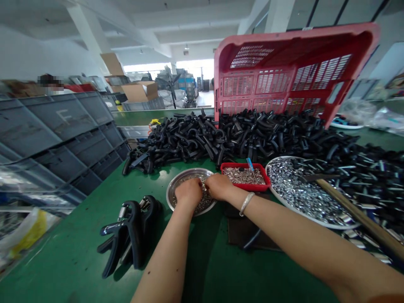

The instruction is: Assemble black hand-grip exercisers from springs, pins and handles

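A round metal dish (pixel 169 194) of small metal parts (pixel 205 201) stands on the green table. Over its left half is my left hand (pixel 188 192), fingers curled in and closed. My right hand (pixel 220 186), with a bangle on the wrist, reaches to the dish's right side, also with bent, closed fingers. The two hands almost meet, and whatever their fingertips pinch is hidden. Right behind my right hand sits a red tray (pixel 267 182) of small metal pins (pixel 240 174), with a blue-handled tool (pixel 250 164) in it. Black spring clamps (pixel 126 235) stand to my left.
Black plastic clamp parts (pixel 195 139) lie heaped along the back, below a tipped red crate (pixel 296 38). To the right are a wide dish of shiny metal pieces (pixel 293 189) and a wooden-handled hammer (pixel 344 206). Grey crates (pixel 59 122) flank the left; a person (pixel 52 86) is beyond.
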### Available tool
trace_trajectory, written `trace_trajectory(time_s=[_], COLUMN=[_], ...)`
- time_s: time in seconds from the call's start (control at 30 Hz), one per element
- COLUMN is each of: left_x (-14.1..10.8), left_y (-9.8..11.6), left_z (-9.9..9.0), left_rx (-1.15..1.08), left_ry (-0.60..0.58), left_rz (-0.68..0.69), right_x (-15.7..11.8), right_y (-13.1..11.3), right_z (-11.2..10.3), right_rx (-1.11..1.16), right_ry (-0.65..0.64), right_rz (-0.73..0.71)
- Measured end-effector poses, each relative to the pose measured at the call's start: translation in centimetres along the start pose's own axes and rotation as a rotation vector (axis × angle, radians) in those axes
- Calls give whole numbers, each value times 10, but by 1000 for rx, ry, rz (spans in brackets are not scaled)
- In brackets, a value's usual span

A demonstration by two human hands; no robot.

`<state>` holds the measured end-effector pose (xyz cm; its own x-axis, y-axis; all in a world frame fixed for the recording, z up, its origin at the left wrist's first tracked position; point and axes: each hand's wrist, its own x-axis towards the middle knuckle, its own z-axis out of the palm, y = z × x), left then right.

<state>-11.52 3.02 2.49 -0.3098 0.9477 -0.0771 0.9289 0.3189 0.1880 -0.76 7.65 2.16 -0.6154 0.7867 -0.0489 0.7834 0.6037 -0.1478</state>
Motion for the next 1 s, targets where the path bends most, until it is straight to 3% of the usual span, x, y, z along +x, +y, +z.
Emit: trace_trajectory(time_s=[0.17,0.37,0.47,0.6,0.67,0.8,0.9,1.0], left_x=[1,3,4,1,1,-2,-12,-30], left_y=[4,1,2,4,5,8,21,46], left_z=[5,9,10,8,7,4,2,7], left_rx=[-10,-43,-71,-64,-47,-13,-87,-259], left_ry=[-4,6,-8,13,-5,-26,65,41], left_rz=[-13,104,97,47,29,52,149,413], right_x=[-7,-21,-46,-96,-121,-155,-162,-161], right_y=[13,26,42,81,102,130,133,130], right_z=[2,2,-3,-5,0,18,30,35], right_rx=[101,260,319,343,246,128,201,179], right_ry=[78,223,299,446,536,542,590,623], right_rz=[-98,-89,-53,20,62,74,87,90])
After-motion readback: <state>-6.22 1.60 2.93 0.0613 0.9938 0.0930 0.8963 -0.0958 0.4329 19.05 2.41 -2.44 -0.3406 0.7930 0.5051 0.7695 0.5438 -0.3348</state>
